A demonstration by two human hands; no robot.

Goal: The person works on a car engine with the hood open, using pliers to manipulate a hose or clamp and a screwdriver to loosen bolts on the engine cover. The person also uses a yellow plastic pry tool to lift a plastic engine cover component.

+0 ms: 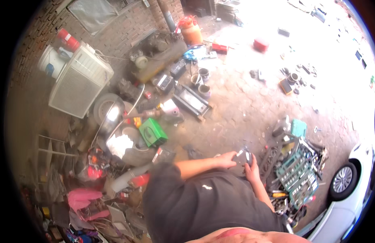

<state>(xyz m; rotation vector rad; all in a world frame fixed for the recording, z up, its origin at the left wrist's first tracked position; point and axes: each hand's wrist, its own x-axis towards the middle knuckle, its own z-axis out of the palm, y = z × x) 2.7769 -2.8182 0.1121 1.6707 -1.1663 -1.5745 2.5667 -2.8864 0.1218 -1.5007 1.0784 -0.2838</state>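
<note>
A small dark part with bright, shiny patches is between my hands, in front of my dark shirt. My left hand reaches it from the left, fingers closed at its edge. From the other side my right hand grips it, thumb and fingers around its lower right. Its exact kind is too small and blurred to tell. On the ground to the right of my right hand lies an open green socket tool set with metal tools.
A silver car stands at the right. Leftward are a green box, a black metal frame, a white air conditioner unit and heaped scrap. An orange gas cylinder is at the back; a yellow-handled tool lies near my right forearm.
</note>
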